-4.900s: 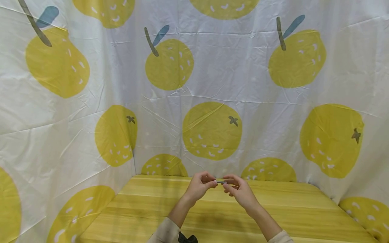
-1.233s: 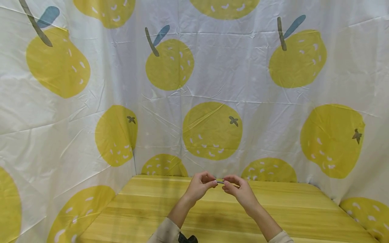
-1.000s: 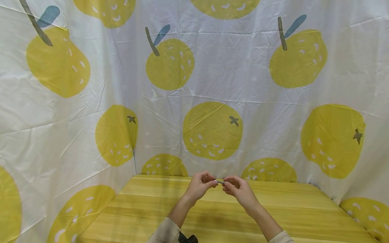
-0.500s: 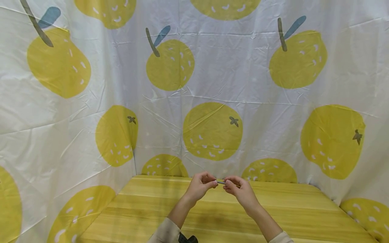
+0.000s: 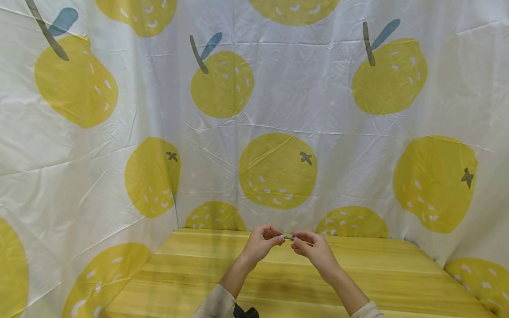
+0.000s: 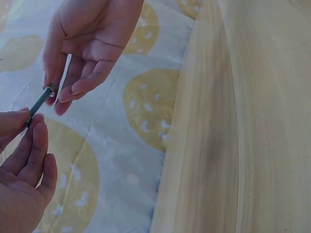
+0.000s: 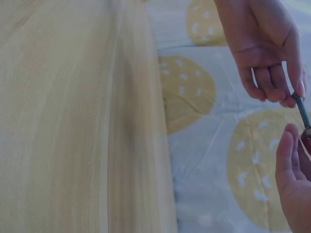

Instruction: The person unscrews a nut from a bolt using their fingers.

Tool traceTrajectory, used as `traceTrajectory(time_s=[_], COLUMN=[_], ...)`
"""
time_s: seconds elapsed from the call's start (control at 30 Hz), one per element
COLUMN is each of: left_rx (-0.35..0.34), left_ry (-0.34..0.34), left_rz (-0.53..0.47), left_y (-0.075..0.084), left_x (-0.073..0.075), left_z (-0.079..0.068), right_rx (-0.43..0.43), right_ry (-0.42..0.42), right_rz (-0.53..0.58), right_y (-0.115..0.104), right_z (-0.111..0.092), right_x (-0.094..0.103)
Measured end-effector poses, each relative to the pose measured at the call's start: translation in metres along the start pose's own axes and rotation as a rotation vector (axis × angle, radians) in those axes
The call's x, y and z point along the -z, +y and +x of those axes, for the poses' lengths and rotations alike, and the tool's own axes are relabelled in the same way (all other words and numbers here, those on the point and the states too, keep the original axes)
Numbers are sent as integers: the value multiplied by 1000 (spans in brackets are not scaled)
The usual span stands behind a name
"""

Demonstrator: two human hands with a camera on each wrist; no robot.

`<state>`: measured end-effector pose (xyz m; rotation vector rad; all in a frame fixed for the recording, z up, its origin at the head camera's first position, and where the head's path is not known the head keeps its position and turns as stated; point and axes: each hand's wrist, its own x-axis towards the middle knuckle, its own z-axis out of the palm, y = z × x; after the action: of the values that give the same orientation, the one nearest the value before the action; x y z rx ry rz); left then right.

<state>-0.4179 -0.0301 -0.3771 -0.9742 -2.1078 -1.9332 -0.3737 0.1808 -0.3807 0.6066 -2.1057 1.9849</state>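
Note:
A thin metal bolt (image 6: 38, 103) spans the gap between both hands, held up off the table. My left hand (image 5: 257, 245) pinches its head end between thumb and fingers; that end (image 7: 295, 96) shows at the fingertips in the right wrist view. At the other end, my right hand (image 5: 316, 251) has thumb and fingertips on a small shiny nut (image 6: 50, 91), which sits around the bolt. The fingers of the right hand partly cover the nut in the head view.
Below the hands lies a wood-grain table (image 5: 278, 287). White curtain cloth (image 5: 278, 101) printed with yellow fruit stands behind it and along both sides. A black device (image 5: 245, 312) is at the left sleeve.
The right thumb and fingertips have shifted slightly around the nut end, with the thumb drawn in closer than several seconds ago. My left hand and the bolt stay in place.

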Motion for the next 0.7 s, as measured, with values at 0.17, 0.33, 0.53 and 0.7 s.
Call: traceTrajectory(time_s=[0.17,0.33,0.53,0.7], left_rx=[1,0,3,1], left_ry=[2,-2,-7,-10], left_rz=[11,7,9,-2], left_y=[0,-1,-1,-2], left_x=[0,1,0,-1], left_z=[1,0,0,0], right_rx=[6,16,27,21], right_ry=[-17,-6,46,52], right_rz=[2,-8,-16,-26], right_y=[1,1,-1,-1], right_z=[-1,0,0,0], right_x=[0,-2,-4,-4])
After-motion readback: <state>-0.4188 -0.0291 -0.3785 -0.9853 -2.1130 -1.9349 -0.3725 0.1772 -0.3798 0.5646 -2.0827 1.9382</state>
